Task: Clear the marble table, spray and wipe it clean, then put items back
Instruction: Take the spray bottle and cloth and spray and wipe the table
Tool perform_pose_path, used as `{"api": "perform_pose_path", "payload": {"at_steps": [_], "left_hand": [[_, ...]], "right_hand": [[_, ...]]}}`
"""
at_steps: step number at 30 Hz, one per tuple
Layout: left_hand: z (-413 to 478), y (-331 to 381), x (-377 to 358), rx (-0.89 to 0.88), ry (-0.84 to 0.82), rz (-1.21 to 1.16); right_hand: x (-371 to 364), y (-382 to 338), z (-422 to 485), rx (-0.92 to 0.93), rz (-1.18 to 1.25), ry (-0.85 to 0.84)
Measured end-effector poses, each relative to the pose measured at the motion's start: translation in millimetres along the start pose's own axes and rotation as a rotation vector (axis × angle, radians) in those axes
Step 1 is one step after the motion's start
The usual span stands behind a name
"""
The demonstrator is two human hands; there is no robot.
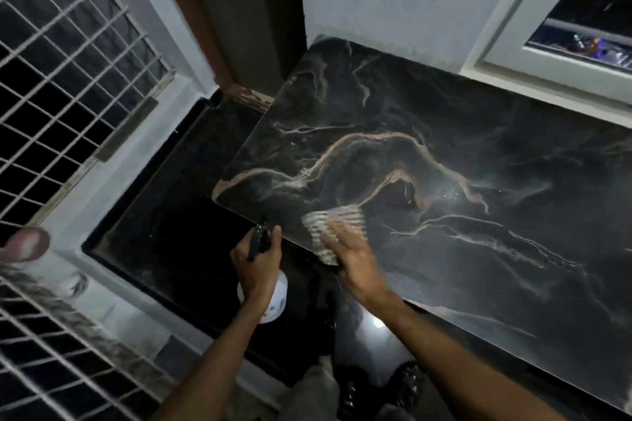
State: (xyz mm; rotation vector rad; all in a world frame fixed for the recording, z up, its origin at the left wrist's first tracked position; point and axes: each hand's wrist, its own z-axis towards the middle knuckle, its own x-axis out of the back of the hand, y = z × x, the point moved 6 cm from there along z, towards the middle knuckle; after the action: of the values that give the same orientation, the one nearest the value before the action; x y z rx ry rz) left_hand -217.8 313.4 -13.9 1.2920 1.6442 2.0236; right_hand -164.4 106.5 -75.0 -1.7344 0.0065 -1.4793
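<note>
The black marble table (444, 133) with tan veins fills the right of the head view, and its top is bare. My right hand (355, 260) lies flat with straight fingers on a striped cloth (328, 225) near the table's front left corner; both are blurred by motion. My left hand (258, 265) grips the black trigger head of a spray bottle (273, 301), whose white body hangs below my wrist, just off the table's left edge. A patch of fine droplets (451, 195) glints on the marble to the right of the cloth.
A metal grille (68, 79) runs along the left above a white ledge. A white wall and window frame (547, 55) back the table. The dark glossy floor (171, 232) lies left of the table, with my feet (376, 383) below.
</note>
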Motion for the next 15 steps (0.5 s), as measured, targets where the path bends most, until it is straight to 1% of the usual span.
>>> {"api": "perform_pose_path", "payload": {"at_steps": [2, 4, 7, 9, 12, 13, 14, 15], "left_hand": [[9.7, -0.7, 6.5, 0.04, 0.013, -0.042], [15.4, -10.5, 8.7, 0.067, 0.02, -0.04], [17.2, -19.6, 11.6, 0.054, 0.014, -0.006], [16.7, -19.9, 11.0, 0.023, -0.007, 0.019], [14.0, -19.2, 5.2, 0.014, -0.051, 0.02], [12.5, -15.6, 2.3, 0.009, -0.064, 0.015], [10.3, -11.2, -1.7, 0.001, -0.075, 0.001], [7.6, -5.0, -6.5, -0.011, -0.082, -0.014]], "right_hand": [[8.2, 12.3, -16.8, -0.07, 0.015, 0.025], [-5.7, -9.3, 7.5, -0.09, 0.001, 0.024], [-52.4, -66.8, 69.2, 0.056, 0.024, -0.096], [-61.7, -83.7, 87.2, 0.064, 0.021, -0.131], [-39.1, -62.0, 47.1, 0.075, -0.059, -0.102], [-24.1, -48.5, 23.6, 0.086, -0.068, -0.05], [-2.6, -31.0, -1.5, 0.035, -0.036, 0.004], [14.3, -6.9, -22.6, -0.056, 0.004, 0.064]]}}
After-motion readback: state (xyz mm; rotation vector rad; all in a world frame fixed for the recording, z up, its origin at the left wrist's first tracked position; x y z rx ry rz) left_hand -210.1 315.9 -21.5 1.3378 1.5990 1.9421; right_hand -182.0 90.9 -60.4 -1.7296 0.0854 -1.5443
